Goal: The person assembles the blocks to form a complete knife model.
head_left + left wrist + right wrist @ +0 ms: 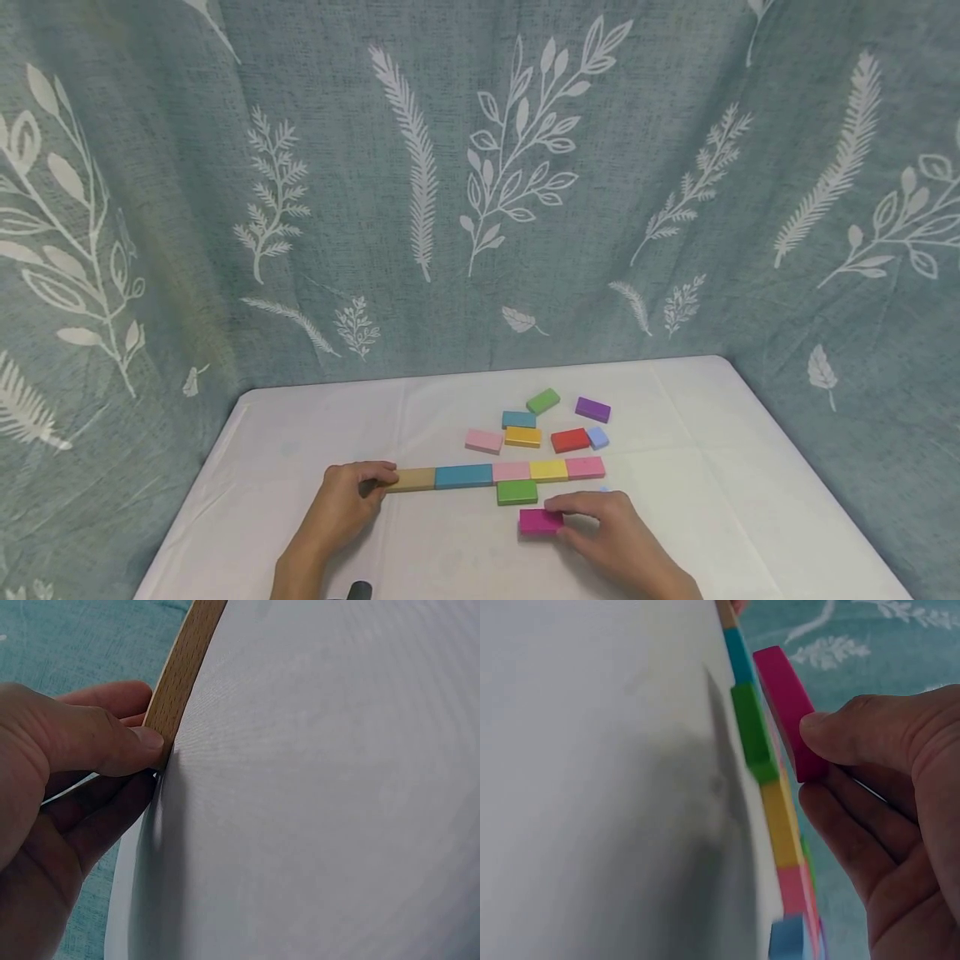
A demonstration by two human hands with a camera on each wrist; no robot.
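Note:
A row of flat blocks runs across the white table: a tan wooden block [415, 480] at the left end, then a blue block [463, 476], a pink one, a yellow block [548, 471] and a darker pink block [585, 467]. My left hand [341, 504] pinches the tan block's outer end between thumb and fingers, close-up in the left wrist view. Against the near side of the row lies a green block [517, 492]. My right hand [611, 533] grips a magenta block [786, 712] by one end, nearer to me than the green one.
Beyond the row lie loose blocks: light pink [483, 441], orange-yellow [522, 437], blue [519, 419], green [543, 401], purple [592, 409], red [570, 440] and light blue [597, 437]. A patterned teal curtain [450, 317] surrounds the table. A black object [360, 591] shows at the bottom edge.

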